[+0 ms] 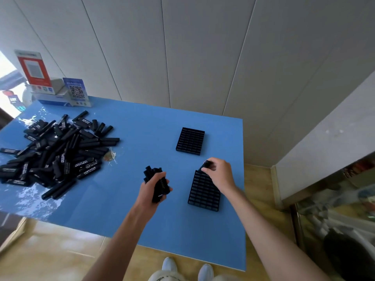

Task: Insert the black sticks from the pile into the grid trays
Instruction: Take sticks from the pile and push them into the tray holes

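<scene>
Gripping a bundle of sticks (157, 184), left hand (150, 189) over blue table (142, 126); right hand (220, 173) pinching one stick (206, 164) above near tray (204, 193).

stick (206, 164) mostly hidden in right hand (220, 173), pile (54, 151) cut off left, placards (76, 91) blurred

Table layout: pile left, trays right, hands between and over them.
Stick pile (58, 151) lies at table (125, 220) left; far tray (190, 141) sits behind near tray (204, 192); left hand (151, 188) grips a stick bundle (157, 182) left of near tray; right hand (220, 173) holds one stick (206, 164) over its far edge; signs (76, 91) stand at far left corner.
</scene>
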